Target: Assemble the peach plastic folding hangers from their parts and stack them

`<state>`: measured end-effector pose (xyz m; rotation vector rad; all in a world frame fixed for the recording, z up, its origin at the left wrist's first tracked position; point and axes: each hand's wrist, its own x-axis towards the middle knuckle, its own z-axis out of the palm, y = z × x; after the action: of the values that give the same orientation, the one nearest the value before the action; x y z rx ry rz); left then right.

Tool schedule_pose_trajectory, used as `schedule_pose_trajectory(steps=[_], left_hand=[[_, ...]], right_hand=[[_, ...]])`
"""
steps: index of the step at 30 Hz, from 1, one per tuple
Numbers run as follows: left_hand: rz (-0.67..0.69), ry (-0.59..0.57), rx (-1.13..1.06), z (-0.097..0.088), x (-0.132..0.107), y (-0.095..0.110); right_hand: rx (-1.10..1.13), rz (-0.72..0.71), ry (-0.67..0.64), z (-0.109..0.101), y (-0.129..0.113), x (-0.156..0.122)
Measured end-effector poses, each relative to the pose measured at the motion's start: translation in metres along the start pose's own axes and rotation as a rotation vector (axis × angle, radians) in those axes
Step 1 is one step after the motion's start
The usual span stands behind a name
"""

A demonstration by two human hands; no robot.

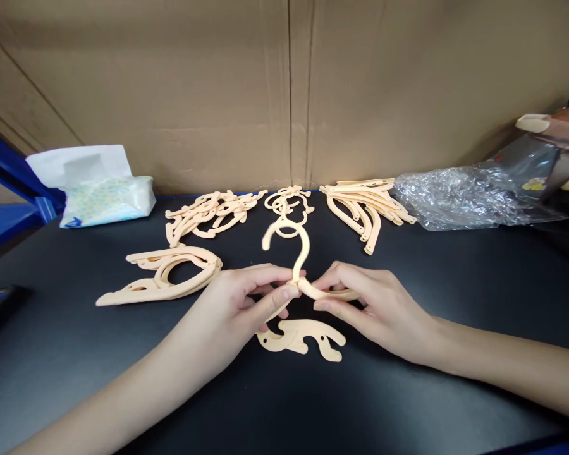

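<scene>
A cream plastic folding hanger (303,243) stands hook-up between my two hands over the black table. My left hand (241,300) is closed around the joint at the base of the hook, thumb in front. Between the thumb and fingers of my right hand (377,306) is the hanger's right arm, which slants out from the joint. Part of the other arm shows below my left fingers; the rest is hidden. Just beneath the hands, flat curved cream pieces (313,335) lie on the table, partly covered by my left fingertips in this view.
Folded cream hangers (171,281) lie left. Along the back are piles of curved pieces (213,212), hooks (288,201) and arms (360,205). A tissue pack (109,199) stands back left, crumpled clear plastic (469,193) back right. Cardboard (194,95) walls the table's (99,373) rear.
</scene>
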<state>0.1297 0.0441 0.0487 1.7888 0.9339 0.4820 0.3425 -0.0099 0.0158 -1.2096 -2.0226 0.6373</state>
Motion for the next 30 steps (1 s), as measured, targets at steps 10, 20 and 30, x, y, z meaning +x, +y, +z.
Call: schedule_pose_trajectory(steps=[10, 20, 30], left_hand=[[0.200, 0.185, 0.453, -0.021, 0.006, -0.010], [0.358, 0.165, 0.691, -0.009, 0.001, -0.014], [0.578, 0.165, 0.802, 0.004, -0.001, -0.019]], right_hand=[[0.132, 0.198, 0.402, -0.005, 0.018, 0.009], [-0.485, -0.323, 0.540, -0.012, 0.008, 0.005], [-0.648, -0.549, 0.184, -0.003, 0.004, 0.007]])
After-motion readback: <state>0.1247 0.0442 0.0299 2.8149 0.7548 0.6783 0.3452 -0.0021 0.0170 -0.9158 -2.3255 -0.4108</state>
